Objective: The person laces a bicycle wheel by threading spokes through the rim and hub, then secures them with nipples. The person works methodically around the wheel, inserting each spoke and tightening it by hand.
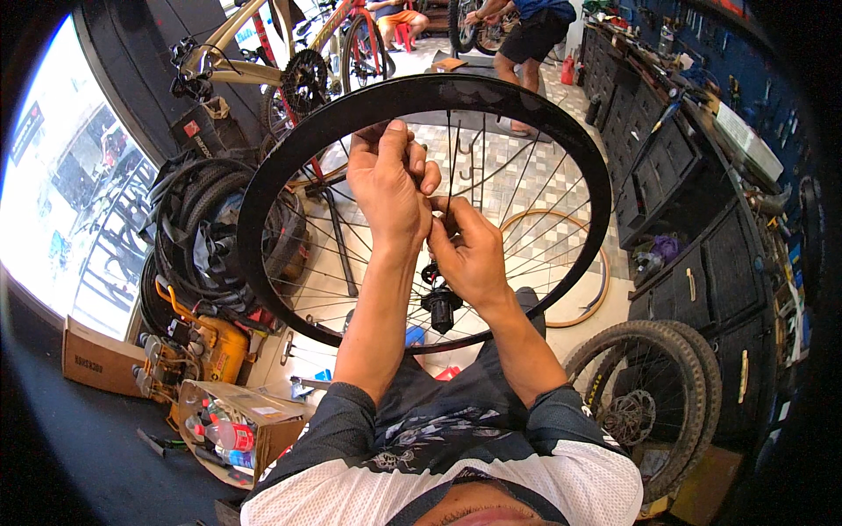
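A black deep-rimmed bicycle wheel [574, 131] with thin dark spokes stands tilted in front of me. Inside its ring, my left hand [390, 188] is raised toward the far part of the rim, its fingers curled; whatever they may hold is hidden. Lower and to the right, my right hand [471, 254] is closed in a pinch around a spoke [452, 162], just above the hub. The fingers of that hand come close to the left wrist. The black hub [440, 307] with its freehub body hangs below my right hand, between my forearms.
Coiled tyres [197, 210], a yellow compressor [224, 351] and a cardboard box of bottles [241, 430] stand left. Dark drawer cabinets [684, 289] line the right, with knobby-tyred wheels [649, 394] near me. A tan tyre [605, 272] lies on the floor. Bikes and two people are beyond.
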The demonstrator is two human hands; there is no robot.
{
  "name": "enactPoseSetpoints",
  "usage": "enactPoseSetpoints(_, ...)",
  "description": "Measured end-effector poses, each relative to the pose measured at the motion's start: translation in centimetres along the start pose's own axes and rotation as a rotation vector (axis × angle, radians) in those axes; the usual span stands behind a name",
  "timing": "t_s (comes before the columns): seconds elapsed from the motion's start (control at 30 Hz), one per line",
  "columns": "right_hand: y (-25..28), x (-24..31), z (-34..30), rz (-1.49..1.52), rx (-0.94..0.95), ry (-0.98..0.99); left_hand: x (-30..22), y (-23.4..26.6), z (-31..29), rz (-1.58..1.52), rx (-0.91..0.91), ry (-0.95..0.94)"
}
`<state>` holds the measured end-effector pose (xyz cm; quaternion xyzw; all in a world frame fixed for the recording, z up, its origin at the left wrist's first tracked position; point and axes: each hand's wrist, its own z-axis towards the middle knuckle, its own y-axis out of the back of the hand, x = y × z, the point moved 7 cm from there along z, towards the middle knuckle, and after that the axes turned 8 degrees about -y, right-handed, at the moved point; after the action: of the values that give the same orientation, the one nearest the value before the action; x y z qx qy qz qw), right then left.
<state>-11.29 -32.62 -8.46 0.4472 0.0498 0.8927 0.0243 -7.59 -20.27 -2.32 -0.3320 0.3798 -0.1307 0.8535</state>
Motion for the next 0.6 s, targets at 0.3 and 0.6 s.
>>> enactPoseSetpoints(0.3,1.0,0.8,0.4,-0.060,-0.010,0.019,0.3,-0.2,-0.3,-0.099,0.016,0.070)
enactPoseSetpoints(0.6,3.0,-2.4,-0.9,0.285,-0.104,-0.129,-4.2,-3.1,-8.2,0.997,0.331,-0.894)
